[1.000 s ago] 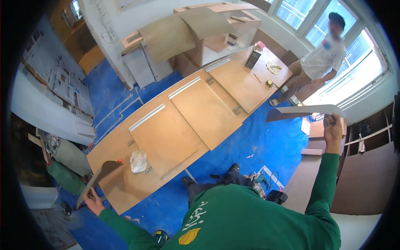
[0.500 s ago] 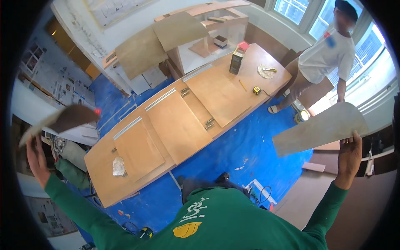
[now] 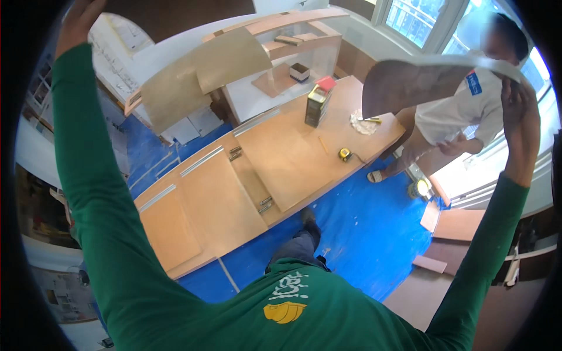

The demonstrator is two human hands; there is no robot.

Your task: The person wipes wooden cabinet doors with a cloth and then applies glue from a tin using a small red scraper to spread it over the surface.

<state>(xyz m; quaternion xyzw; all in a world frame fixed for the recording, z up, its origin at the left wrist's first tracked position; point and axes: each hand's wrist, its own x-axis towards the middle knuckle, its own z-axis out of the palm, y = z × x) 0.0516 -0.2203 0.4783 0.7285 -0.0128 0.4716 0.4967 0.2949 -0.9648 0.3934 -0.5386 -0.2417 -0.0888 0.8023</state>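
The person's right hand [image 3: 521, 117] is raised, its fingers bent over the edge of a curled brown sheet [image 3: 401, 88] and gripping it. The left hand [image 3: 78, 24] is lifted high at the upper left, beside a dark brown sheet [image 3: 193, 17]; its fingers run out of view, so whether they are closed on it cannot be told. Nor can it be told whether both are parts of one sheet.

The sheet at the right looks thin and bendy, so holding it well probably calls for a firm, unpinched edge grip, with the hands at matching height to spare it a crease. In view, it overlaps a co-worker in a white top [image 3: 430, 126], so its free end deserves watching.

Below, wooden panels [image 3: 219, 193] lie on the long surface [image 3: 249, 180], with a dark tin [image 3: 318, 108] and a yellow tape measure [image 3: 345, 154] near its far end. Keeping the sheet above the tin would seem wise. Blue floor covering [image 3: 357, 234] spreads alongside; careful footing should help, since raised arms leave little balance to spare.
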